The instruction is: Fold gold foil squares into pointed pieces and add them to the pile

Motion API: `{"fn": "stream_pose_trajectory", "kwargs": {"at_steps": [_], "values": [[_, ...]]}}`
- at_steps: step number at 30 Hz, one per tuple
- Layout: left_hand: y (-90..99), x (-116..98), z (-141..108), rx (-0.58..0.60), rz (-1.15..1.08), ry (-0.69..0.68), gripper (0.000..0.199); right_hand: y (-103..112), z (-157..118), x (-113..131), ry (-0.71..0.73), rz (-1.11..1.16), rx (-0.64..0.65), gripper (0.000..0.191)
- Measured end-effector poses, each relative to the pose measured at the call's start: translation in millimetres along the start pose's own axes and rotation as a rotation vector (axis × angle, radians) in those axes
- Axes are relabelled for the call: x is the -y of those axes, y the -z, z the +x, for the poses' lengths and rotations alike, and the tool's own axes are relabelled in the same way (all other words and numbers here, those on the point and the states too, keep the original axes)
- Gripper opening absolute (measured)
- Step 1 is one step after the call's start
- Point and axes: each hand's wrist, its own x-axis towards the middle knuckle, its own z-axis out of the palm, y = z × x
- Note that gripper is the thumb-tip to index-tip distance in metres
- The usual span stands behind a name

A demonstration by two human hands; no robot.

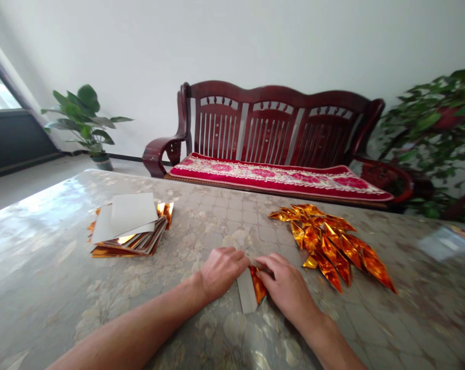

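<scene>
Both hands bent over a folded foil sheet point(253, 290) at the table's near edge.

Head view: the sheet, silver-white on one side and gold-orange on the other, lies with its long axis running away from the person, its far end leaning slightly right. The right hand point(286, 285) is nearer, its curled fingers point(265, 267) over the far end and seemingly pressing on it. The left hand point(221, 272) is half closed just beside it; its fingertips are hard to make out, so any hold is uncertain. On the patterned table point(55, 288), a stack of foil sheets point(130, 241) sits toward the far left, and a pile of folded gold foil pieces point(328, 246) toward the far right.
</scene>
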Motion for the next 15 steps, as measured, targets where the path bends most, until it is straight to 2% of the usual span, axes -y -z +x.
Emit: {"fn": "stream_pose_trajectory", "kwargs": {"at_steps": [3, 10, 15], "values": [[-1.3, -1.6, -1.0, -0.017, -0.009, 0.006, 0.01, 1.6, 0.4, -0.8, -0.059, -0.016, 0.012, 0.013], [1.8, -2.8, -0.8, -0.003, -0.012, 0.039, 0.014, 0.4, 2.0, -0.2, -0.105, -0.025, 0.036, 0.013], [0.0, -1.3, -1.5, -0.027, -0.005, 0.019, 0.012, 0.9, -0.3, 1.4, -0.062, -0.071, 0.027, 0.013]]}}
